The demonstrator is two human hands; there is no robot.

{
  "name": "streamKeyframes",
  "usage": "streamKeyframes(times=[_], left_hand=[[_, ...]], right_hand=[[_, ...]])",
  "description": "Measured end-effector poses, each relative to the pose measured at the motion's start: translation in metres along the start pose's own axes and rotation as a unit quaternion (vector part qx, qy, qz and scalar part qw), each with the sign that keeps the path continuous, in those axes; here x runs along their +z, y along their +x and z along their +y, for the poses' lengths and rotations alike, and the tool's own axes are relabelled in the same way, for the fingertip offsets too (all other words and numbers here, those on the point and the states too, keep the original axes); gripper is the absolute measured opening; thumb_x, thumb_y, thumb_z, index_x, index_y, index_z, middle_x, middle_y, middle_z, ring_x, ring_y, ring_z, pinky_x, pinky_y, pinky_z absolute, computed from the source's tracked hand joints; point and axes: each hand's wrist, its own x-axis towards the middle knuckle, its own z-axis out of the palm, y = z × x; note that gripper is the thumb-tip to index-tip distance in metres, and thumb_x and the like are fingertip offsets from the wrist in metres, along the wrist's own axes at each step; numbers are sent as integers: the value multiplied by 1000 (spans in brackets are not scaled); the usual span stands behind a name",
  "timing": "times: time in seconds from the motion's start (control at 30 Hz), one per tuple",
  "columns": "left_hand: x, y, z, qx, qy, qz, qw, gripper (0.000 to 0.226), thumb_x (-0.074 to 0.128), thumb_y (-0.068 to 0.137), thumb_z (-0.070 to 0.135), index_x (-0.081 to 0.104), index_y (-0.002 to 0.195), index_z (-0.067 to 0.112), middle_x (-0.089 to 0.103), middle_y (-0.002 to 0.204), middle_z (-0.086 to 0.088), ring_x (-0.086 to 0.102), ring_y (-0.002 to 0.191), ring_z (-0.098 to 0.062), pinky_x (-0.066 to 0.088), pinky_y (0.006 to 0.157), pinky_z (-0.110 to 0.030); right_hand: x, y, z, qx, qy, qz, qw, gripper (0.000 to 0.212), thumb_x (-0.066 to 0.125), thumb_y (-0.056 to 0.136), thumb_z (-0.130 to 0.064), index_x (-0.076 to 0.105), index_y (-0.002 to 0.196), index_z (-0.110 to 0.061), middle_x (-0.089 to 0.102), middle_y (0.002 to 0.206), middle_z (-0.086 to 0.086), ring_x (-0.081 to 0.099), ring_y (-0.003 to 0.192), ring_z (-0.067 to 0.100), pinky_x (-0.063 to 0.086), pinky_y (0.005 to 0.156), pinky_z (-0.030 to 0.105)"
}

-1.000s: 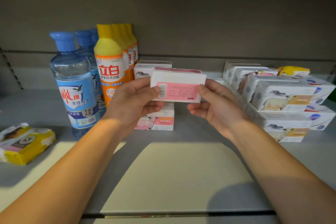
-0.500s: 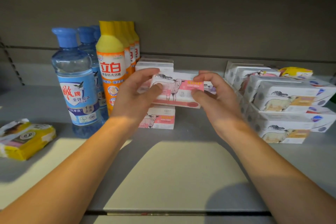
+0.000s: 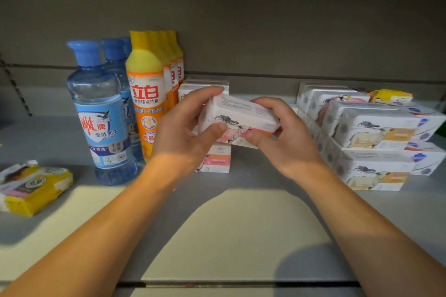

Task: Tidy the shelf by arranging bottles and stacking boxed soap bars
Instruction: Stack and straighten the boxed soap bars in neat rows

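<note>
Now that the white cardboard soap box with the pink sheep print (image 3: 237, 123) has rolled from barcode side to picture side, left hand (image 3: 185, 128) and right hand (image 3: 287, 137) both grip its ends above the pink-labelled box on the shelf (image 3: 217, 159), ready for stacking. The grey metal shelf (image 3: 48, 137) sits in dim light, with 1 sunlit patch up front.

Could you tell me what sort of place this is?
Probably a shop shelf: rows of identical detergent bottles and stacked boxed soap bars face outward like retail stock.
</note>
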Motion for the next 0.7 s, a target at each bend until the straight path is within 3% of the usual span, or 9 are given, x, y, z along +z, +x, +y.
streamKeyframes(times=[0.13, 0.27, 0.4, 0.5, 0.6, 0.7], left_hand=[[-1, 2, -3, -41, 75, 29, 996, 68, 78, 81, 14, 46, 138, 30, 64, 125, 7, 62, 112, -5, 52, 96, -26], [-10, 1, -9, -66, 232, 17, 970, 57, 74, 83, 27, 51, 135, 20, 62, 126, 1, 61, 110, -16, 52, 93, -32], [-19, -17, -13, -57, 375, -107, 919, 56, 68, 84, 36, 53, 136, 20, 56, 138, -2, 48, 125, -24, 39, 101, -31], [-18, -24, -15, -29, 448, -174, 877, 60, 61, 87, 46, 49, 140, 22, 51, 143, 1, 39, 130, -24, 28, 110, -30], [-20, -27, -17, -27, 453, -180, 872, 63, 59, 87, 50, 46, 143, 24, 47, 147, 2, 35, 136, -22, 23, 112, -27], [-24, -30, -18, -29, 437, -183, 880, 61, 56, 89, 51, 46, 144, 26, 44, 151, 3, 31, 140, -19, 20, 114, -24]], right_hand=[[0, 1, 2, -12, -72, 50, 996, 53, 80, 76, -9, 61, 119, -32, 53, 111, -17, 51, 100, -13, 40, 76, 3], [-2, 2, 3, 6, -106, 120, 987, 52, 78, 78, -7, 62, 125, -20, 48, 114, -6, 43, 94, -27, 32, 77, -5], [0, 6, -1, 19, -128, 141, 981, 53, 77, 80, -11, 60, 129, -19, 48, 114, -5, 46, 91, -8, 30, 79, -5], [8, 16, -1, 17, -140, 112, 984, 53, 77, 80, -10, 59, 130, -17, 48, 112, -5, 46, 93, -6, 31, 80, -5], [21, 33, 1, 8, -151, 78, 985, 53, 77, 79, -9, 60, 129, -18, 47, 111, -6, 50, 96, -1, 35, 82, -1], [42, 52, 4, -16, -191, 42, 981, 52, 79, 78, -14, 60, 126, -22, 47, 113, -8, 54, 108, 13, 44, 95, 23]])
